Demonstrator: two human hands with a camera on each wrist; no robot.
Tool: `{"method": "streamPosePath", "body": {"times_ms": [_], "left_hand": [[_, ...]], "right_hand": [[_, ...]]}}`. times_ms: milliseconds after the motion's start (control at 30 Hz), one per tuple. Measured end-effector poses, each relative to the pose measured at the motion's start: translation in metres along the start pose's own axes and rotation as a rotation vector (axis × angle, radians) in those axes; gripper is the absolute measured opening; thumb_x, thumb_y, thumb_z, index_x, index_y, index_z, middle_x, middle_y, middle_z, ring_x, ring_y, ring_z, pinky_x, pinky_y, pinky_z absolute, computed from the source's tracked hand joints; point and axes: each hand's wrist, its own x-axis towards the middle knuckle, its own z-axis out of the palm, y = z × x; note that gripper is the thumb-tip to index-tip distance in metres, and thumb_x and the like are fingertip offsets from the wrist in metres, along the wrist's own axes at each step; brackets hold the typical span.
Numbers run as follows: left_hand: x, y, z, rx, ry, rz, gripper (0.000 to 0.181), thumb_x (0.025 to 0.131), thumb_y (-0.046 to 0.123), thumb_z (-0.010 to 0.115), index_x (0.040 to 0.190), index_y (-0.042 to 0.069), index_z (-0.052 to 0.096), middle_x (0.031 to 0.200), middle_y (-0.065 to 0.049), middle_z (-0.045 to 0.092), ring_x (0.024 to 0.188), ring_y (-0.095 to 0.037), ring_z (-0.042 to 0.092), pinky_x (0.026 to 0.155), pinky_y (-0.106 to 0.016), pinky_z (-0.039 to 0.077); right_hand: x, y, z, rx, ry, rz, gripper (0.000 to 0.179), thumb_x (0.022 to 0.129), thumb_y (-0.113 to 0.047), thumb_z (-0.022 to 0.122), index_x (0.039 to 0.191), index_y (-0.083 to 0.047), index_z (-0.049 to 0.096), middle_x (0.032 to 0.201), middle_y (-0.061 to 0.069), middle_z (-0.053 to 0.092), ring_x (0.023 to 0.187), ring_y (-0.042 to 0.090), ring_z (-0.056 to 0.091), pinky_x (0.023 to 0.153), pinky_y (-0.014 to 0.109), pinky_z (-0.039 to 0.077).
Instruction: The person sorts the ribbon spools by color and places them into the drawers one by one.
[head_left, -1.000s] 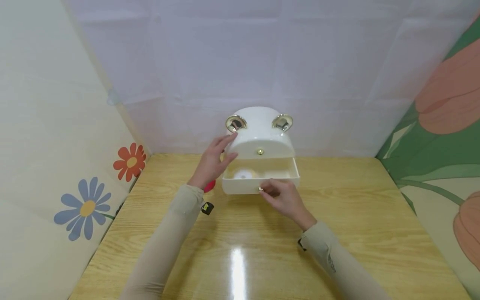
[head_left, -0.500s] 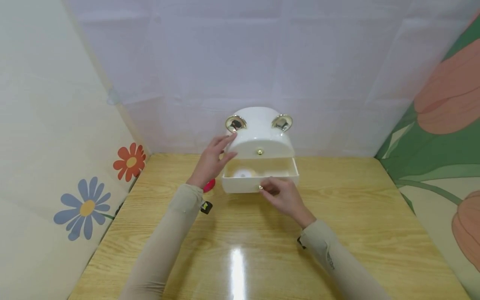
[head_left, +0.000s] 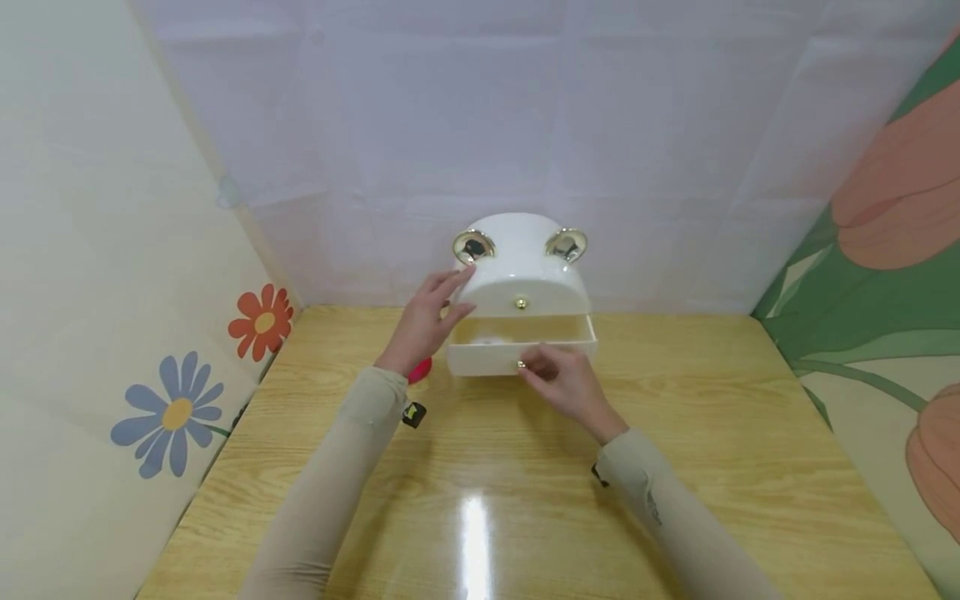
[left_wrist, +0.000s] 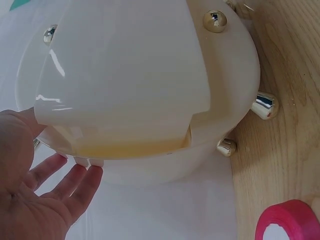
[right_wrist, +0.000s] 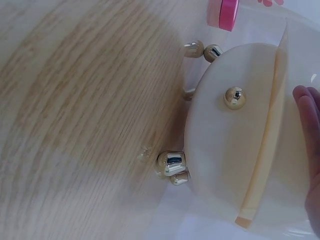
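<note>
A white rounded two-drawer box [head_left: 517,250] with gold trim stands at the back of the table, its lower drawer [head_left: 483,360] pulled out. My right hand [head_left: 566,383] has thumb and fingers pinched at the gold drawer knob [head_left: 521,364] in the head view. In the right wrist view only some fingers [right_wrist: 311,120] show at the right edge, and a gold knob [right_wrist: 235,97] stands apart from them. My left hand [head_left: 423,325] rests loosely against the box's left side. Its fingers [left_wrist: 82,190] are spread, as the left wrist view shows.
A pink ribbon roll [left_wrist: 290,220] lies on the wooden table [head_left: 480,467] by the box's left side, partly behind my left wrist. A white cloth [head_left: 412,125] hangs behind the box. Flower-patterned panels [head_left: 172,417] border both sides.
The lower drawer has slid inward, away from me, and my right hand has moved with its front. My left hand has stayed almost in place.
</note>
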Motion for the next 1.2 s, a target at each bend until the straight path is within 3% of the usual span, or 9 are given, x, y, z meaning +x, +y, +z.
{"method": "streamPosePath", "body": {"times_ms": [267, 933, 1200], "left_hand": [[0.000, 0.001, 0.000, -0.017, 0.010, 0.017, 0.062, 0.102, 0.031, 0.066, 0.159, 0.032, 0.042, 0.154, -0.013, 0.046, 0.134, -0.036, 0.056, 0.109, -0.050, 0.053], [-0.001, 0.000, 0.000, -0.019, 0.008, 0.004, 0.062, 0.102, 0.030, 0.067, 0.159, 0.034, 0.042, 0.156, -0.012, 0.045, 0.128, -0.039, 0.062, 0.105, -0.049, 0.056], [-0.001, 0.000, -0.001, -0.028, 0.006, 0.012, 0.061, 0.102, 0.028, 0.066, 0.159, 0.032, 0.043, 0.155, -0.012, 0.045, 0.137, -0.034, 0.053, 0.110, -0.046, 0.053]], "right_hand": [[0.009, 0.007, 0.002, -0.015, 0.025, -0.024, 0.012, 0.090, -0.004, 0.079, 0.100, -0.004, 0.073, 0.091, 0.009, 0.078, 0.078, 0.020, 0.076, 0.069, 0.023, 0.063], [0.025, 0.014, 0.005, 0.008, 0.036, 0.056, 0.014, 0.090, -0.006, 0.079, 0.102, -0.005, 0.073, 0.093, 0.010, 0.079, 0.079, 0.020, 0.075, 0.071, 0.027, 0.064], [0.031, 0.018, 0.007, -0.027, 0.041, 0.081, 0.011, 0.092, -0.009, 0.078, 0.102, -0.006, 0.073, 0.095, 0.009, 0.078, 0.080, 0.020, 0.075, 0.073, 0.029, 0.064]]}}
